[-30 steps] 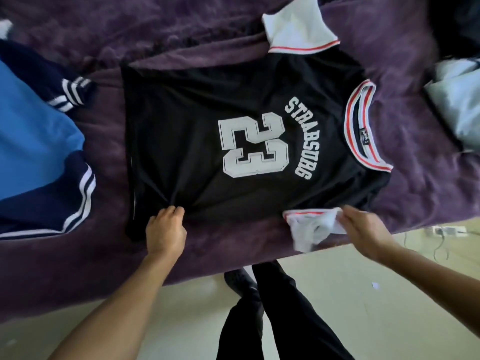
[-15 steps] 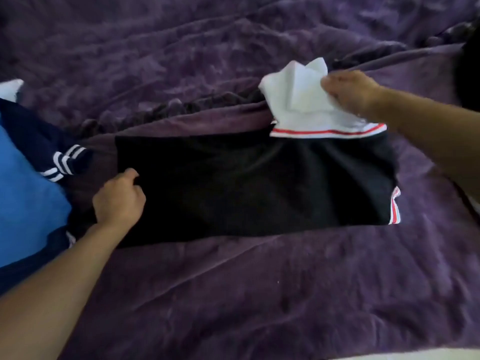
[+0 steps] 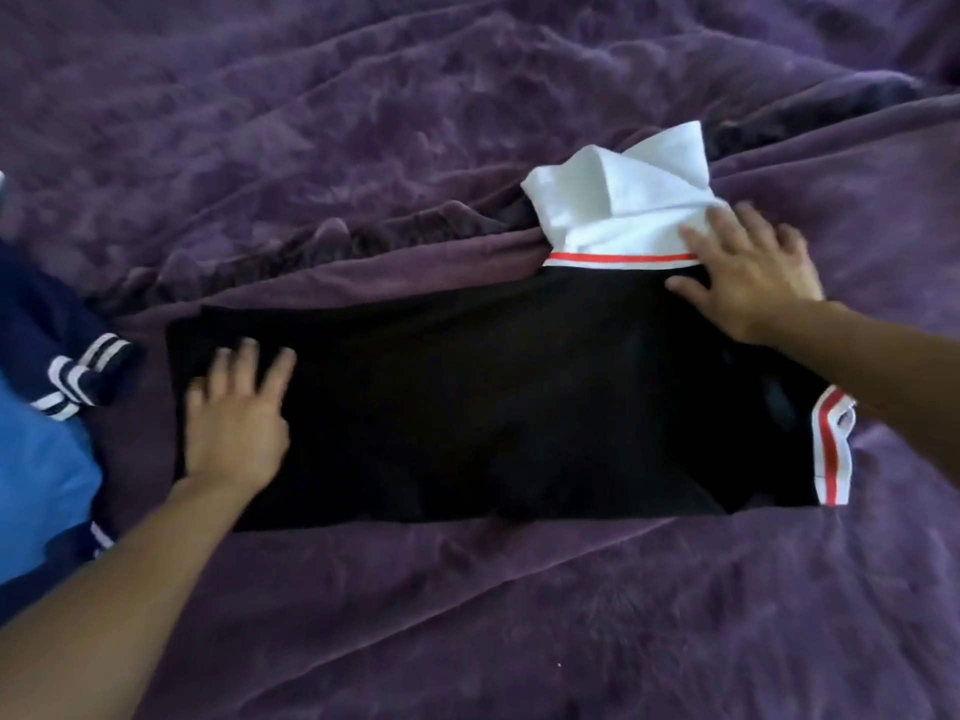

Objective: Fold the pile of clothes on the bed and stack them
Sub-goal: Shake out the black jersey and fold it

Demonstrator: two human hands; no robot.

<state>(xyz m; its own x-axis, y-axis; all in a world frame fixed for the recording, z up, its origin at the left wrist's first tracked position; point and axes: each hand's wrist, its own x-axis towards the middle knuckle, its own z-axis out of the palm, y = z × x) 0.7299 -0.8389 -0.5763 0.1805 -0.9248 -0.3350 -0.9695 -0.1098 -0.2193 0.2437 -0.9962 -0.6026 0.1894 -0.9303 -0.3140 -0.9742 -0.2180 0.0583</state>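
Observing black jersey (image 3: pixel 493 407): cloth, reading matt and smooth, lying almost creaseless. Its white sleeves (image 3: pixel 618 200): cloth, matt, holding crisp folds. The striped trim (image 3: pixel 831 449) is looking like a woven band. The purple blanket (image 3: pixel 467 641) is showing plush, fuzzy pile, catching soft sheen along wrinkles. The blue garment (image 3: pixel 36 459) is appearing smooth, matt.

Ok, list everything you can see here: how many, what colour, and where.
shirt: one, black, folded lengthwise, middle of the blanket
sleeves: count unclear, white with a red stripe, bunched at the shirt's far edge
collar: one, white and red, at the shirt's right end
blue garment: one, blue and navy with white stripes, left edge
blanket: one, purple, rumpled, under everything
left grip: one, flat on the shirt's left end
right grip: one, flat across sleeves and shirt
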